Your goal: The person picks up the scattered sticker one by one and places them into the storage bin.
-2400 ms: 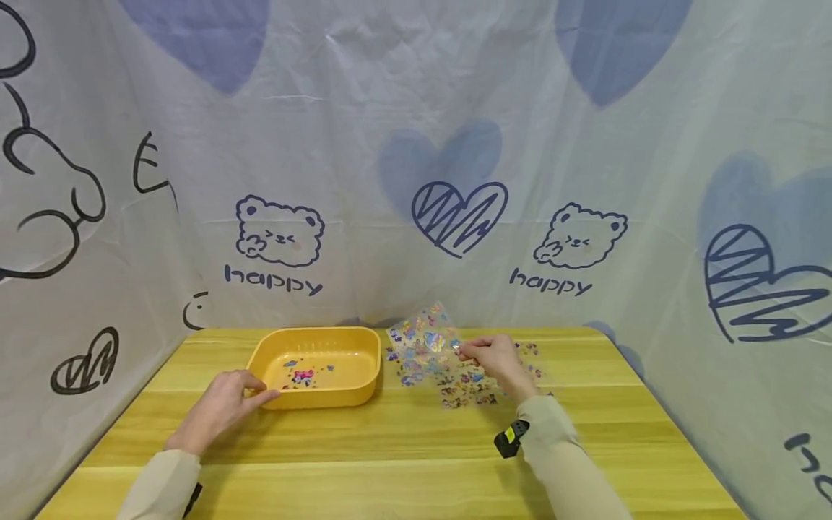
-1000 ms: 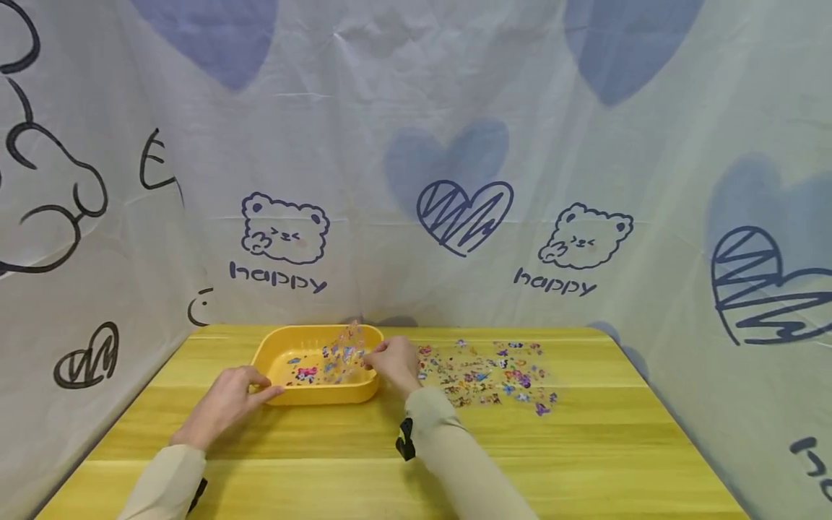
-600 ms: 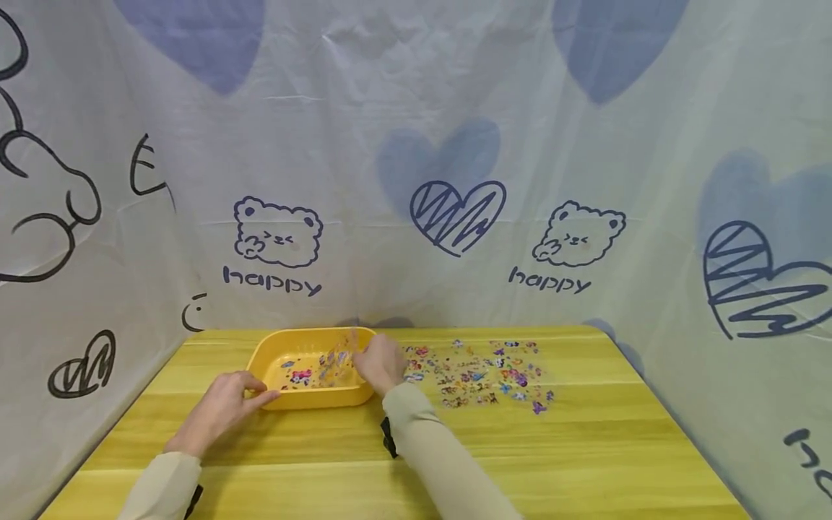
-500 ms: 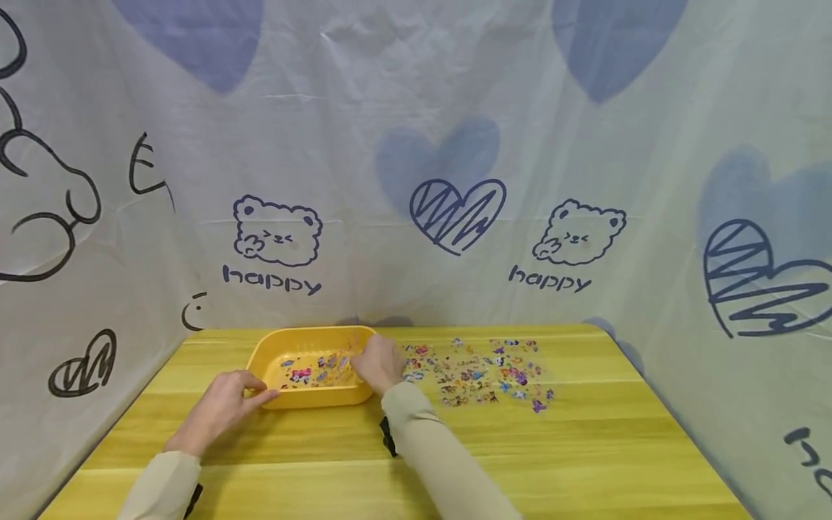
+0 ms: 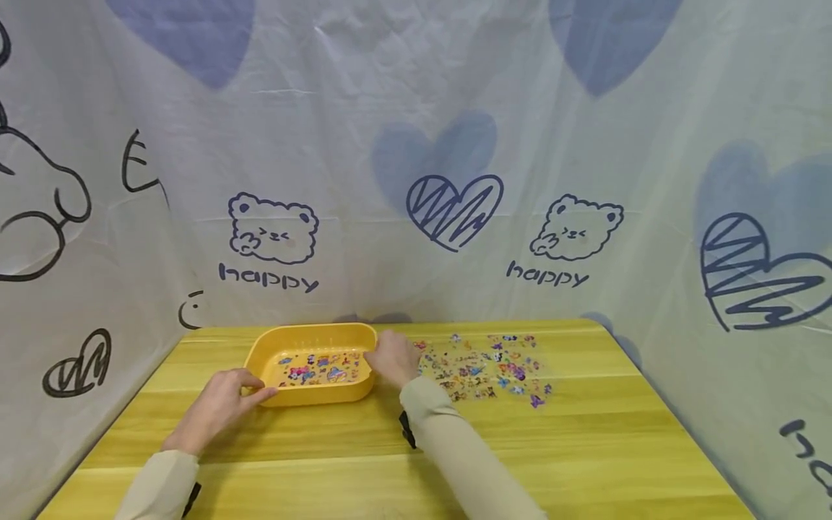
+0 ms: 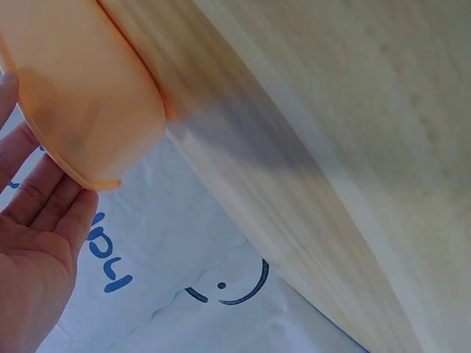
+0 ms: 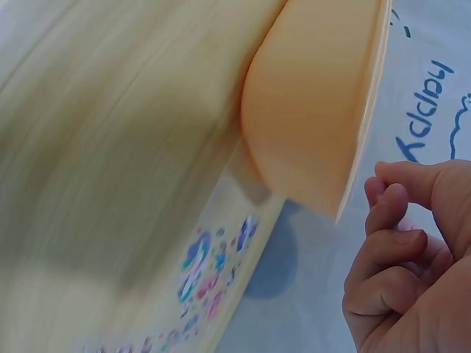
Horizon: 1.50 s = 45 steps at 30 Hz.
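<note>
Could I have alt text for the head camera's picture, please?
A person's left hand grips a yellow tray holding colourful prints; their right hand is at the tray's right rim. More prints lie on the wood-grain table to the right, before a white curtain with hearts and bears.

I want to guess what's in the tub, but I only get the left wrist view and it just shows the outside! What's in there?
Observer: In the head view, lots of tiny colourful shapes, which look like stickers, lie inside the tub.
Operator: Ooh! And what's at the tub's other end?
Observer: The right hand is there, with its fingers curled in the right wrist view.
Operator: Are there any more sticker things outside?
Observer: Yes, a wide patch of printed shapes is spread on the table, to the right of the tub.
</note>
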Motion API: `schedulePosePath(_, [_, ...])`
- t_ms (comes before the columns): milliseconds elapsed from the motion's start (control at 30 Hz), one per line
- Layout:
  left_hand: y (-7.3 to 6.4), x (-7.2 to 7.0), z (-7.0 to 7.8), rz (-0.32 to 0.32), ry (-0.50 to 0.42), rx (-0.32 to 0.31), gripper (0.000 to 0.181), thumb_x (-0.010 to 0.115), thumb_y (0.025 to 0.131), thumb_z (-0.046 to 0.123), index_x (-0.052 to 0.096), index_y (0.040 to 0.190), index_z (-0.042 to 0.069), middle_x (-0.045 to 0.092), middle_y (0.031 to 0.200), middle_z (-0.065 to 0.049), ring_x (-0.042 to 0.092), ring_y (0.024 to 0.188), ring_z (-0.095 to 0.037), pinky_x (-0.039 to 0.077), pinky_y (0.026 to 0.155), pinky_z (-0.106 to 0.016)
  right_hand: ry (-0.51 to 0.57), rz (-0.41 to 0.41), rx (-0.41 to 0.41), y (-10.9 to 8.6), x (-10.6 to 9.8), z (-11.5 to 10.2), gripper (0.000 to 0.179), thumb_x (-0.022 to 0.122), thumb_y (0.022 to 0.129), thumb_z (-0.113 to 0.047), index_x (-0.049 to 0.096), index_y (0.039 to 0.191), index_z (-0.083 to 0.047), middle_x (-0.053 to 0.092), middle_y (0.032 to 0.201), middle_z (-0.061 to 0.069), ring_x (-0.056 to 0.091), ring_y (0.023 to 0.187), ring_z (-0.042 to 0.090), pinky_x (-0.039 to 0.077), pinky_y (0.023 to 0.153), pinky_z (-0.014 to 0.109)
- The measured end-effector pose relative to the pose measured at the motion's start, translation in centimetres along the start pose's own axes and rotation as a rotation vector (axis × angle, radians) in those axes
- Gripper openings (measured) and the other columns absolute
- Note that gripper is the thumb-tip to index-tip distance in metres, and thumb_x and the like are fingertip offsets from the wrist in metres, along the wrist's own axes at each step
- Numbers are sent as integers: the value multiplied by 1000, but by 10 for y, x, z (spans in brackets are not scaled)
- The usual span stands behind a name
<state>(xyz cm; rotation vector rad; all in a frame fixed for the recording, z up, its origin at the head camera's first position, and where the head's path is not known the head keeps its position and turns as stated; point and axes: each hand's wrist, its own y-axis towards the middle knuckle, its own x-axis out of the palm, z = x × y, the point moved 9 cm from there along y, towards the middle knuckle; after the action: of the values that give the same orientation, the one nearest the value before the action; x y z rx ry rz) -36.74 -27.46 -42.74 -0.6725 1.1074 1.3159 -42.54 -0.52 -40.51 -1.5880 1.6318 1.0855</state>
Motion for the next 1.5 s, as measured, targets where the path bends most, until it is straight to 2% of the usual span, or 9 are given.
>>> schedulePosePath(267, [-2, 0, 2, 18, 5, 16, 39, 71, 88, 41, 77, 95, 2, 74, 95, -13, 66, 86, -24, 55, 80, -48, 91, -66, -43, -2, -1, 27, 51, 63, 92, -19, 35, 49, -18, 26, 44, -7, 24, 38, 8, 19, 38, 21])
schedulePosePath(633, [-2, -2, 3, 22, 0, 16, 41, 71, 89, 41, 76, 96, 1, 74, 97, -14, 66, 88, -25, 54, 82, -50, 112, -56, -82, -3, -8, 61, 53, 64, 90, -11, 32, 48, -19, 21, 43, -8, 18, 39, 7, 14, 39, 21])
schedulePosePath(867, [-1, -1, 5, 17, -4, 28, 38, 71, 89, 38, 76, 95, 1, 73, 96, -14, 66, 88, -27, 55, 82, -50, 117, -67, -54, -4, -14, 91, 53, 67, 91, -13, 33, 50, -19, 21, 45, -8, 18, 40, 8, 15, 39, 22])
schedulePosePath(1000, [-2, -2, 4, 30, 5, 30, 36, 72, 89, 37, 77, 94, 2, 74, 94, -13, 66, 87, -26, 55, 80, -49, 102, -45, -47, -6, -24, 109, 54, 66, 90, -12, 32, 49, -19, 18, 45, -8, 15, 41, 9, 13, 40, 23])
schedulePosePath(1133, [-3, -3, 1, 44, 6, 26, 35, 72, 88, 38, 77, 93, 3, 74, 93, -12, 66, 85, -25, 55, 79, -48, 78, -28, -27, -7, -32, 129, 51, 65, 90, -10, 36, 48, -19, 25, 42, -8, 18, 39, 8, 15, 39, 22])
schedulePosePath(1233, [-4, -3, 0, 42, 3, 21, 37, 71, 89, 39, 77, 94, 3, 74, 94, -12, 66, 86, -24, 55, 79, -48, 70, -27, -2, -8, -37, 144, 46, 64, 89, -8, 41, 51, -18, 31, 43, -7, 22, 40, 7, 18, 39, 21])
schedulePosePath(1367, [-3, -3, 0, 37, 3, 25, 38, 71, 89, 40, 77, 95, 3, 74, 95, -13, 66, 87, -26, 55, 81, -48, 86, -32, 47, -7, -44, 164, 46, 66, 89, -8, 40, 52, -17, 28, 45, -6, 23, 40, 9, 20, 39, 22])
schedulePosePath(1500, [-2, -2, 1, 29, -6, 24, 38, 71, 89, 40, 77, 95, 3, 74, 95, -13, 66, 86, -24, 55, 81, -48, 38, -31, 108, -4, -50, 186, 47, 66, 90, -11, 40, 51, -17, 27, 45, -5, 24, 41, 10, 21, 42, 25])
